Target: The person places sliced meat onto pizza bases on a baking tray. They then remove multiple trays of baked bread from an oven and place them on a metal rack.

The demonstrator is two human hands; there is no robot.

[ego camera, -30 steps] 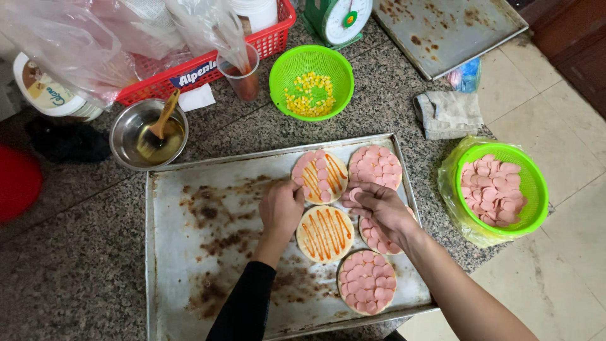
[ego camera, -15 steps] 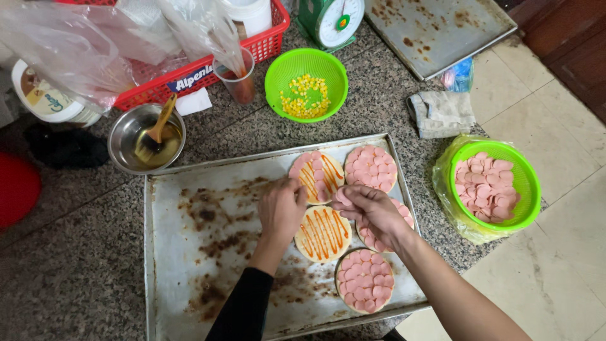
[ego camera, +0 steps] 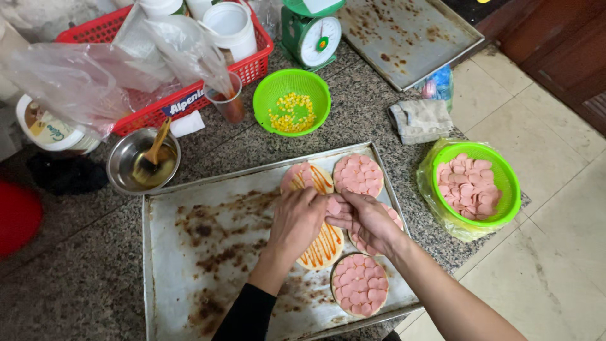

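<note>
Right now both hands meet over a round sauce-striped base (ego camera: 323,245) in the middle of the baking tray (ego camera: 189,252). The left hand (ego camera: 297,218) rests curled on the base's upper edge, while the right hand (ego camera: 363,218) has its fingertips pinched on pink sausage slices (ego camera: 333,206); whether the left holds anything I cannot tell. A second sauced base (ego camera: 306,177) lies just above, and fully topped rounds sit beside it (ego camera: 358,175) and below (ego camera: 360,285). Off the tray's right edge stands a green basket of sausage slices (ego camera: 473,186); above are a green basket of corn (ego camera: 291,104), a steel bowl with a brush (ego camera: 142,165) and a red basket (ego camera: 189,95). Compared with a second ago, the hands have drawn closer together and now cover more of the base.
</note>
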